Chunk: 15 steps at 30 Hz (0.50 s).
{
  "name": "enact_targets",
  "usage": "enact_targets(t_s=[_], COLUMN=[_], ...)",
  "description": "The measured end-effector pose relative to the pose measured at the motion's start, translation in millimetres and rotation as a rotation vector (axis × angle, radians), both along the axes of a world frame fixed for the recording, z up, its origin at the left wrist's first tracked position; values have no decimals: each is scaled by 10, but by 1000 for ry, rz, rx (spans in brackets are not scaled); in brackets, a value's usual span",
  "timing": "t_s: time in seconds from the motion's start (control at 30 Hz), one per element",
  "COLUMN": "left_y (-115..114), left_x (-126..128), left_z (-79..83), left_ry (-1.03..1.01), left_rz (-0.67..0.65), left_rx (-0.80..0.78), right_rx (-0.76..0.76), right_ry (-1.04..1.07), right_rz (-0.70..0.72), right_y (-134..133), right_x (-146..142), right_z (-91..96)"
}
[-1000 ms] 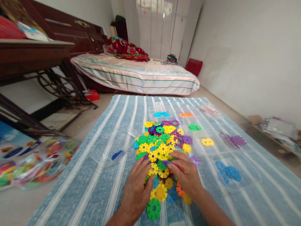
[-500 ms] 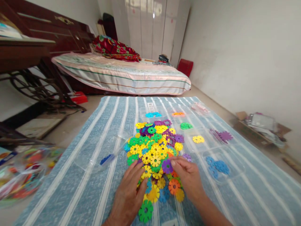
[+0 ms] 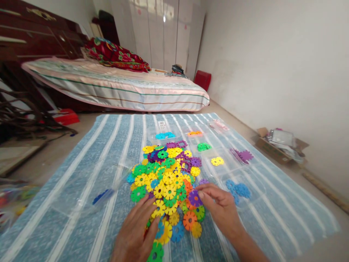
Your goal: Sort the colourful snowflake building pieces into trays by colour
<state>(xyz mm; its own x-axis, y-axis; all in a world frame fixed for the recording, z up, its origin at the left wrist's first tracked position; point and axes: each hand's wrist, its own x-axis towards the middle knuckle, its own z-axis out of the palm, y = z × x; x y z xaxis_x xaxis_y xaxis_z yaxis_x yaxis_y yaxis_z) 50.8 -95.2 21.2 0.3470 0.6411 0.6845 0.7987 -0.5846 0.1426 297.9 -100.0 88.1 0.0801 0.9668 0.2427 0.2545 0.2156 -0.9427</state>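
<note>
A heap of notched plastic discs (image 3: pixel 169 191) in yellow, green, orange, blue and purple lies on a striped cloth. My right hand (image 3: pixel 219 205) pinches a purple notched disc (image 3: pixel 195 198) between thumb and forefinger at the heap's right side. My left hand (image 3: pixel 137 227) rests against the near left edge of the heap with its fingers stretched out and apart. Close to that hand lie a green disc (image 3: pixel 156 251) and a blue disc (image 3: pixel 177 231). Right of my right hand, a clear plastic box holds blue discs (image 3: pixel 241 190).
Clear boxes behind the heap hold light blue (image 3: pixel 165 135), orange (image 3: pixel 194 133), green (image 3: pixel 204 147), yellow (image 3: pixel 217 161) and purple (image 3: pixel 244 155) pieces. Left of it, another clear box has dark blue pieces (image 3: pixel 102 196). A bed (image 3: pixel 122 91) stands beyond; a cardboard box (image 3: pixel 275 151) is at right.
The view has turned right, so the scene sits further left. My right hand, with the purple disc in it, has moved slightly right of the heap. My left hand stays by the heap.
</note>
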Motion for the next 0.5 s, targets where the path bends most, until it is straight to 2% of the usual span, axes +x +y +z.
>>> enact_targets(t_s=[0.27,0.5], left_y=[26,40], left_x=[-10,10], left_z=[-36,19], left_ry=[16,25], left_rz=[-23,-33], left_rx=[24,37], right_rx=[51,76], right_ry=[-131,-199], right_rz=[-186,-368], right_y=[27,150], right_x=[383,776], right_z=[109,158])
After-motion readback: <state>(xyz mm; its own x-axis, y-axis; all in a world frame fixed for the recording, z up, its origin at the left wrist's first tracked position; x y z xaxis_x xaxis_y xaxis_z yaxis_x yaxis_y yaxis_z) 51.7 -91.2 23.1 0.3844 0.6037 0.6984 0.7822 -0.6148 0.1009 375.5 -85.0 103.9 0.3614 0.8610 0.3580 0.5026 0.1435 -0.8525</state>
